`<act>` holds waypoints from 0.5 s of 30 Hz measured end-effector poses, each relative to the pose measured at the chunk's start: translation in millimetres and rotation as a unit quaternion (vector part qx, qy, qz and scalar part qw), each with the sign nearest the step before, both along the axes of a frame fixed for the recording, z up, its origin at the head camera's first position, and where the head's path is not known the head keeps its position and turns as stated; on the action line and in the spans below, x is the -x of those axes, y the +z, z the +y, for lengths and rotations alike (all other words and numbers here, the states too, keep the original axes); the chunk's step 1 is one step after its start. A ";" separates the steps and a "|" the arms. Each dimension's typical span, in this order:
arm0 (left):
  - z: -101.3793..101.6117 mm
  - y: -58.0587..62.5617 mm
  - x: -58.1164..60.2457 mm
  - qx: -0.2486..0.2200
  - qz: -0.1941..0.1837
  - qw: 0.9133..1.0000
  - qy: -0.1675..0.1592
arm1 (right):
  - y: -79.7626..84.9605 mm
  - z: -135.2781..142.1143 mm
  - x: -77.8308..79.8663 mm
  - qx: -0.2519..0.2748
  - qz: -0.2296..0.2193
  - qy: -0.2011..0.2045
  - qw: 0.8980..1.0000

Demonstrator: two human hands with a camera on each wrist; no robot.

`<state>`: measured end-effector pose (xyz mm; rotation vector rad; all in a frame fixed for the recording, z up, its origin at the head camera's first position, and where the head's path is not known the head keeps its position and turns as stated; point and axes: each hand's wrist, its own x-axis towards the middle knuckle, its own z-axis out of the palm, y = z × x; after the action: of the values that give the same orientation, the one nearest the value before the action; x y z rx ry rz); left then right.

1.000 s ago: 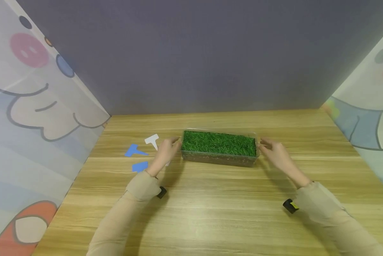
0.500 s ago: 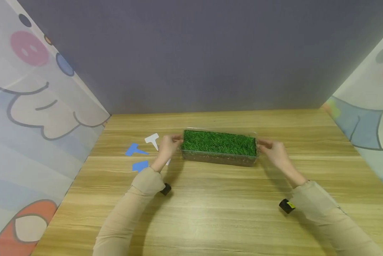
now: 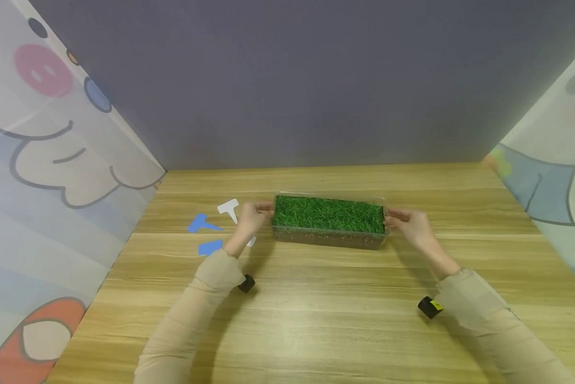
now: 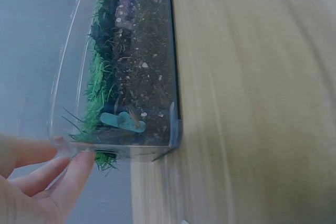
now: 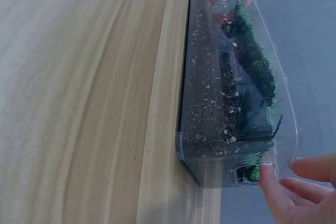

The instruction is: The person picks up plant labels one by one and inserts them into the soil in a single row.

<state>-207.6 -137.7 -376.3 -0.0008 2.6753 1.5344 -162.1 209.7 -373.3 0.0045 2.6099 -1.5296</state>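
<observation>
A long clear plastic planter box (image 3: 328,238) rests on the table, with dark soil showing through its wall and a green grass mat (image 3: 328,214) over the top. My left hand (image 3: 252,218) pinches the rim at the left end; in the left wrist view, thumb and fingers of the hand (image 4: 44,184) come together at that upper edge. At the opposite end my right hand (image 3: 416,228) grips the rim likewise. The right wrist view has its thumb against the end wall of the planter box (image 5: 210,98), and the other fingertips at the rim.
Left of the box lie T-shaped plant labels: a blue label (image 3: 201,223), another blue label (image 3: 210,247), a white label (image 3: 228,206) and a further white label (image 3: 252,241) partly behind my left wrist. A grey partition (image 3: 316,85) stands along the back of the wooden table (image 3: 326,314).
Both hands have moved inward from beside the box ends and taken hold of its rim. The box stays in place.
</observation>
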 end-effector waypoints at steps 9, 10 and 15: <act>-6.3 -6.8 4.3 -0.089 -0.046 0.995 0.008 | -1.3 1.2 1.7 0.046 0.000 -0.002 0.999; -6.5 -6.5 4.2 -0.093 -0.049 0.994 0.009 | -1.5 1.0 1.5 0.049 0.001 -0.003 0.999; -5.2 -2.9 2.3 -0.089 -0.076 0.993 0.018 | -4.4 0.2 0.4 0.065 0.005 -0.007 0.998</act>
<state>-209.9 -142.9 -379.2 -0.1515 2.4290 1.7036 -162.5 209.9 -377.7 0.0030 2.5181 -1.7056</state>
